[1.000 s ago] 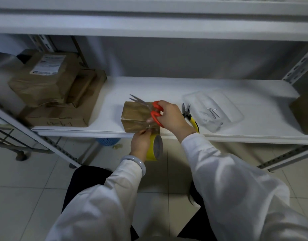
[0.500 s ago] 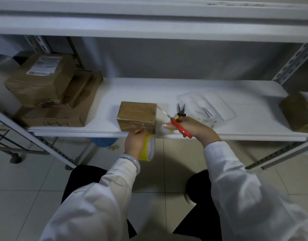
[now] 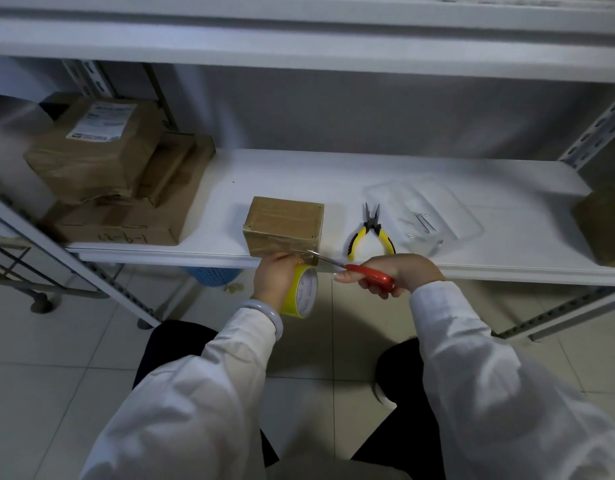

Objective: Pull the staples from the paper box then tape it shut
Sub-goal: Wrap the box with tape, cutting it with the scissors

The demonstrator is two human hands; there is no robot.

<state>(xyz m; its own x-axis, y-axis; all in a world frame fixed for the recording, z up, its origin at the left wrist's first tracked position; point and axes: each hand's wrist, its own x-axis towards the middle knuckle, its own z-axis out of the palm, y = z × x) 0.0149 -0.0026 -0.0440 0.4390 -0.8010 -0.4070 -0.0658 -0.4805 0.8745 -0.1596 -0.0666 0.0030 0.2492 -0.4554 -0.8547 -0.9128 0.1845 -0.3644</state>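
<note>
Box (image 3: 283,226) is sitting on the white shelf (image 3: 299,174), right at its front edge, roughly mid-left. Brown tape is covering its top and front face.

Left hand (image 3: 275,277) is hanging just below the front edge, under the box's front face. It's closed around the tape roll (image 3: 301,292), yellow with a white core, roll standing on edge in the palm. A short strip of tape is running from the roll up toward the box's lower right front corner; can't tell if it's still joined to the box.

Right hand (image 3: 391,271) is gripping the scissors (image 3: 354,270) by the red handles, fingers curled shut through them, thumb lying along the top. Blades are pointing left toward the tape strip, tips meeting the strip just beside the left hand's fingers. How far the blades are parted is too small to tell.

Pliers (image 3: 371,232) with yellow handles are lying on the shelf just right of the box, nose pointing to the back edge, handles spread. Clear tray (image 3: 465,220) is sitting right of the pliers, near the front edge, holding a few staples (image 3: 420,221).

A stack of brown parcels (image 3: 119,181) is filling the shelf's left end. Another brown parcel (image 3: 602,223) is showing partly at the right end.

Both arms are in white sleeves, and a pale bangle (image 3: 264,315) is sitting on the left wrist.
</note>
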